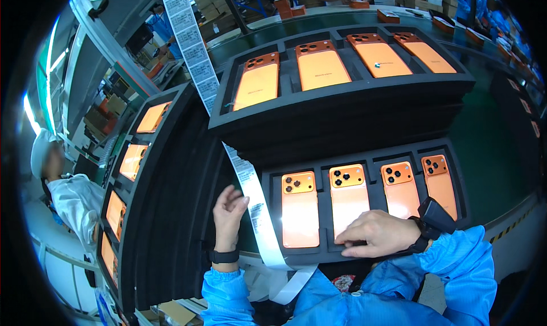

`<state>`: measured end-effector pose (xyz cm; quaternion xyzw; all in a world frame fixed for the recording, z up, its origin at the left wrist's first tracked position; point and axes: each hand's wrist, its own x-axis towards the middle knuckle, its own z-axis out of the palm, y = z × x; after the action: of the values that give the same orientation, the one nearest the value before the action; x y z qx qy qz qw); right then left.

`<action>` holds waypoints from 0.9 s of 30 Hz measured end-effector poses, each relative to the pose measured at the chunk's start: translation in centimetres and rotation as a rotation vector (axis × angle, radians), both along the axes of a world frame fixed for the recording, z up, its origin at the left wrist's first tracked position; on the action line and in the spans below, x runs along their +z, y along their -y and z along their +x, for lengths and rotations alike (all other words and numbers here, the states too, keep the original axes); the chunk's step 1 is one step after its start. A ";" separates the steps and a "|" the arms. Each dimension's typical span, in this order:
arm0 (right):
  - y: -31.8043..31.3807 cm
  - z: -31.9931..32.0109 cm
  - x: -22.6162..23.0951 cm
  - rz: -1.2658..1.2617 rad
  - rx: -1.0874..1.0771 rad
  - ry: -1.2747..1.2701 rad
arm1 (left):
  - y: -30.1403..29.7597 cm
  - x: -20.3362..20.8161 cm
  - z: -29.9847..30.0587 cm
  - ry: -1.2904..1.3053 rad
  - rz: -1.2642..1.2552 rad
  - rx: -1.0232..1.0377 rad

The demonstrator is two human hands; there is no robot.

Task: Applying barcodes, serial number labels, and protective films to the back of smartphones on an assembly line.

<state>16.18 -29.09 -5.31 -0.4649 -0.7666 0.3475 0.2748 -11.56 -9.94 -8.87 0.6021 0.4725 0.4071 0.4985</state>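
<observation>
My left hand (229,215) is raised at the left edge of a long white label strip (257,212), its fingers loosely bent and apart. The thumb tip meets or nearly meets the strip; whether it touches cannot be told. My right hand (376,233) lies palm down, fingers stretched, over the lower part of an orange smartphone (348,198), second from the left in the near dark foam tray (325,235). Left of it lies another orange phone (300,212). Farther right are two more, one (400,189) partly behind my hand and one (439,183) partly behind my wrist device.
Beyond the near tray, a tall stack of dark foam trays (342,112) holds several orange phones on top. Another stack (165,212) rises at the left, also with phones. A person in white (74,206) is beyond it. Other people and orange boxes (288,8) are at the back.
</observation>
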 end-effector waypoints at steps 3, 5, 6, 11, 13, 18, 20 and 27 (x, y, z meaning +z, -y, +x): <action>-2.3 -1.1 -0.8 0.353 -0.169 0.042 | 0.1 -0.9 -0.9 0.037 -0.257 -0.141; -3.4 -2.7 -0.6 0.366 -0.210 0.001 | 0.8 -0.3 -0.5 0.038 -0.396 -0.254; -4.0 -4.2 -0.7 0.462 -0.263 -0.056 | 1.7 0.3 -0.5 0.009 -0.330 -0.224; -5.3 -10.7 -1.2 0.540 -0.363 -0.146 | 5.7 3.3 -1.4 0.314 -0.321 -0.193; -5.7 -12.1 -1.7 0.552 -0.368 -0.174 | 6.9 3.8 -2.1 0.384 -0.338 -0.312; -5.6 -12.4 -1.4 0.563 -0.307 -0.269 | 9.1 5.5 -2.3 0.285 -0.344 -0.248; -5.4 -12.7 -0.6 0.607 -0.344 -0.281 | 9.2 5.4 -3.1 0.242 -0.303 -0.248; -4.8 -14.0 -0.6 1.013 -0.411 0.047 | 9.6 6.8 -3.4 0.184 -0.194 -0.257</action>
<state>2.17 -24.32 -5.89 -0.4222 -0.7374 -0.1367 0.5092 -14.94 -19.56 -2.04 0.5668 0.3811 0.3461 0.6432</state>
